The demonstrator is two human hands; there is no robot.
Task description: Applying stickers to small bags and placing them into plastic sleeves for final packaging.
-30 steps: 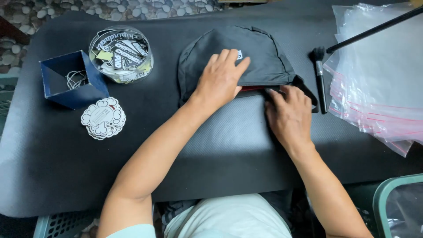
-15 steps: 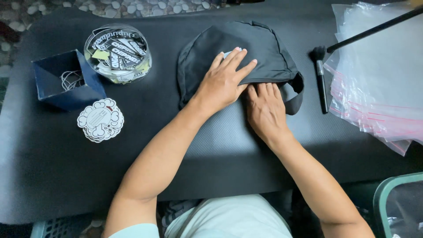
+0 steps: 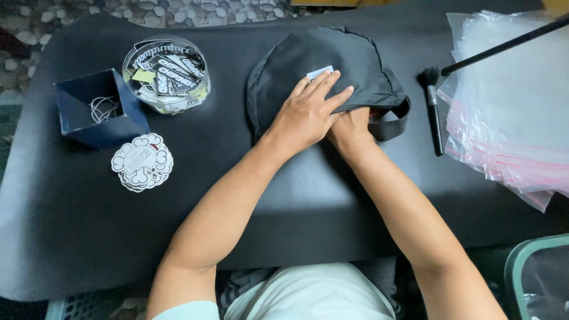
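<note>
— Where are your hands just now?

— My left hand (image 3: 308, 112) lies flat and spread on the black cap (image 3: 323, 68), fingers pointing toward one o'clock, fingertips just beside the small white tag (image 3: 320, 72). The cap sits at twelve o'clock on the dark counter (image 3: 296, 195).

— And the other one?

— My right hand (image 3: 349, 127) has slid in under the cap's near edge. A second ago it lay open on the counter at three o'clock of the cap; half a second ago it had moved close beside my left wrist. Now its fingers are hidden inside, so I cannot tell whether they are spread or pinching anything.

— So what does that mean?

— I judge I'm working on the inside of the cap while the left hand pins it still.

— What's around?

— At nine o'clock a clear round tub of stickers (image 3: 166, 74), a blue box (image 3: 98, 115) and cloud-shaped cards (image 3: 142, 162). At three o'clock a small brush (image 3: 434, 112) and a stack of clear bags (image 3: 515, 101).
</note>
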